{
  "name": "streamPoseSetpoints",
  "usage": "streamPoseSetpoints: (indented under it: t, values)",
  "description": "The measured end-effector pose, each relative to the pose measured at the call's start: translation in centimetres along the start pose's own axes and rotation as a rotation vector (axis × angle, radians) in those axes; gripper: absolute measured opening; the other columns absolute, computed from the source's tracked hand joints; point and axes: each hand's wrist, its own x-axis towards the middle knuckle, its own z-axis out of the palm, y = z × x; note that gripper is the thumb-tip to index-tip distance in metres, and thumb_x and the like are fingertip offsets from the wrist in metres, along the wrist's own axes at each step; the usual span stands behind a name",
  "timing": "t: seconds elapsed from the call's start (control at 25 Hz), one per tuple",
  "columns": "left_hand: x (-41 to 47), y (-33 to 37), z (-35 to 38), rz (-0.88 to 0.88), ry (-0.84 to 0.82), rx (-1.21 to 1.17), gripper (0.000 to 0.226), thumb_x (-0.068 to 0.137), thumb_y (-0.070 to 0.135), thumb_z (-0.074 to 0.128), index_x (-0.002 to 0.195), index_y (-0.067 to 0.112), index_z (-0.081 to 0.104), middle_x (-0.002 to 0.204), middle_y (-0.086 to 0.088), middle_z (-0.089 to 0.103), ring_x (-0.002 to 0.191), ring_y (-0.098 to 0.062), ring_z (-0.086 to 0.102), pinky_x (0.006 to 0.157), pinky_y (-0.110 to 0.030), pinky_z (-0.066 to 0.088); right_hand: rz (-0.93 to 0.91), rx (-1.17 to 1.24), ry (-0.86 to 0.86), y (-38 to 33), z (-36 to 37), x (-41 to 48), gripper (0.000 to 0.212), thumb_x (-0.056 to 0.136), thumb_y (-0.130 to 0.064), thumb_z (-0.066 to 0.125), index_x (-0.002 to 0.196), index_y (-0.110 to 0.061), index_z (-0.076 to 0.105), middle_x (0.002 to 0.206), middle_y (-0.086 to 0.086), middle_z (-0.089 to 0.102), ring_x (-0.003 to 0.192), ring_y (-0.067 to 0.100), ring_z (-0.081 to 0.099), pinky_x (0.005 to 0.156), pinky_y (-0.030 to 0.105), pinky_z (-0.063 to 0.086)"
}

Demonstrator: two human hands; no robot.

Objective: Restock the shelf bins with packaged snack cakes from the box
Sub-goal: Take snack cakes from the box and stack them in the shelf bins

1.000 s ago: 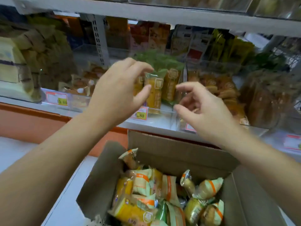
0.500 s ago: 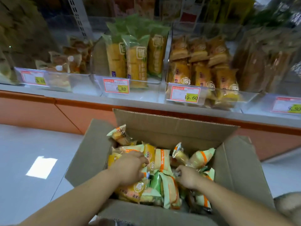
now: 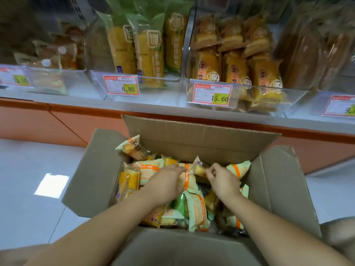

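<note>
- We are looking down into an open cardboard box [image 3: 201,139] standing on the pale floor [image 3: 28,169] in front of the shelf [image 3: 153,104].
- The box is holding many snack cakes [image 3: 196,208] in mixed wrappers, pale green with orange bands, and yellow ones; they are lying in a loose heap.
- Our left hand [image 3: 163,185] is lying palm down on the heap, fingers loosely bent over an orange-banded pack [image 3: 189,179]; we cannot tell if it is gripping it.
- Our right hand [image 3: 223,181] is pinching a clear pack [image 3: 199,167] with thumb and forefinger, near the back wall of the box.
- One more clear pack [image 3: 132,148] is leaning on the left flap, above the others.
- The raised back flap is standing between the heap and the orange base [image 3: 76,123] of the shelf.
- On the shelf, clear bins [image 3: 178,54] are standing side by side: the middle one is holding upright corn packs [image 3: 146,48] with green tops, the right one is holding stacked yellow cakes [image 3: 234,64].
- Red-framed price tags are reading "6.80" [image 3: 121,86] and "15.60" [image 3: 212,96]; the tag at far left [image 3: 15,77] and the one at far right [image 3: 340,106] are only partly readable.
- The printing on the wrappers is too blurred for reading.
</note>
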Motion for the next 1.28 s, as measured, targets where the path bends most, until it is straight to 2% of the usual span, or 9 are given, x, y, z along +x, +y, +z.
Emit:
streamPoseSetpoints:
  t: [0.12,0.24,0.32,0.48,0.72,0.88,1.04,1.12,1.28]
  values:
    - [1.4,0.9,0.4,-0.064,0.013,-0.133,0.072,0.089,0.029,0.067,0.151,0.021,0.031,0.152,-0.003,0.039,0.136,-0.018,0.041,0.108,-0.025,0.032,-0.094,0.166,0.081,0.3,0.0,-0.2,0.023,0.094,-0.036,0.054,0.113,-0.024,0.059,0.109,-0.001,0.055,0.102,0.024,0.06,0.074,0.032,0.044]
    - [2.1,1.3,0.7,-0.161,0.04,-0.251,0.073,0.09,0.027,0.067,0.152,0.02,0.03,0.153,-0.003,0.039,0.137,-0.018,0.041,0.108,-0.023,0.032,-0.114,0.116,-0.193,0.3,1.2,1.1,0.067,0.091,-0.027,0.063,0.149,-0.019,0.03,0.148,0.006,0.034,0.134,0.026,0.039,0.109,0.035,0.035]
    - [2.1,1.0,0.9,-0.208,0.051,-0.296,0.073,0.089,0.027,0.068,0.152,0.02,0.031,0.153,-0.003,0.04,0.137,-0.018,0.042,0.108,-0.024,0.033,-0.062,0.04,-0.309,0.2,1.9,2.1,0.079,0.089,-0.027,0.065,0.153,-0.021,0.019,0.153,0.007,0.027,0.139,0.029,0.031,0.113,0.038,0.03]
    - [1.5,-0.6,1.2,-0.269,0.048,-0.299,0.078,0.084,0.027,0.073,0.151,0.019,0.034,0.144,-0.004,0.048,0.126,-0.017,0.051,0.1,-0.021,0.037,-0.138,-0.073,-0.18,-0.1,2.6,1.9,0.055,0.085,-0.036,0.069,0.134,-0.026,0.048,0.127,0.006,0.038,0.121,0.026,0.039,0.101,0.037,0.04]
    - [1.5,0.3,2.0,-0.117,-0.045,-0.514,0.081,0.074,0.034,0.083,0.143,0.028,0.04,0.134,0.014,0.049,0.123,-0.007,0.05,0.098,-0.017,0.036,-0.036,0.592,-0.066,-1.7,-0.7,-0.9,0.046,0.07,-0.059,0.072,0.096,-0.022,0.062,0.09,-0.003,0.067,0.082,0.014,0.064,0.076,0.036,0.054]
    - [1.5,0.7,2.6,-0.124,0.047,-0.659,0.057,0.077,0.029,0.078,0.127,0.028,0.051,0.112,0.012,0.065,0.102,-0.006,0.062,0.09,-0.026,0.05,-0.009,0.795,-0.179,-2.5,-2.6,-2.5,0.035,0.095,-0.053,0.045,0.089,-0.024,0.064,0.087,0.001,0.07,0.081,0.016,0.067,0.076,0.036,0.056]
    - [1.1,0.1,1.1,-0.225,0.097,-0.736,0.049,0.082,0.025,0.075,0.124,0.027,0.049,0.105,0.012,0.063,0.093,0.0,0.06,0.072,-0.016,0.045,0.165,0.389,0.254,2.5,-3.8,-0.6,0.022,0.097,-0.02,0.047,0.114,-0.018,0.06,0.118,0.007,0.055,0.111,0.027,0.054,0.093,0.036,0.042]
    - [0.6,-0.1,0.4,-0.241,0.126,-0.746,0.047,0.081,0.03,0.076,0.121,0.028,0.05,0.103,0.012,0.064,0.091,0.0,0.06,0.071,-0.018,0.047,0.188,0.271,0.272,3.6,-3.1,-0.5,0.037,0.094,-0.013,0.052,0.13,-0.011,0.053,0.129,0.011,0.047,0.119,0.029,0.049,0.099,0.036,0.04]
    - [-0.4,-0.6,-0.4,-0.245,0.175,-0.745,0.046,0.079,0.044,0.076,0.115,0.026,0.053,0.1,0.009,0.066,0.092,-0.008,0.064,0.082,-0.03,0.054,-0.062,0.163,0.177,2.2,0.0,-2.0,0.034,0.092,-0.013,0.052,0.126,-0.013,0.057,0.121,0.009,0.053,0.119,0.025,0.045,0.096,0.034,0.04]
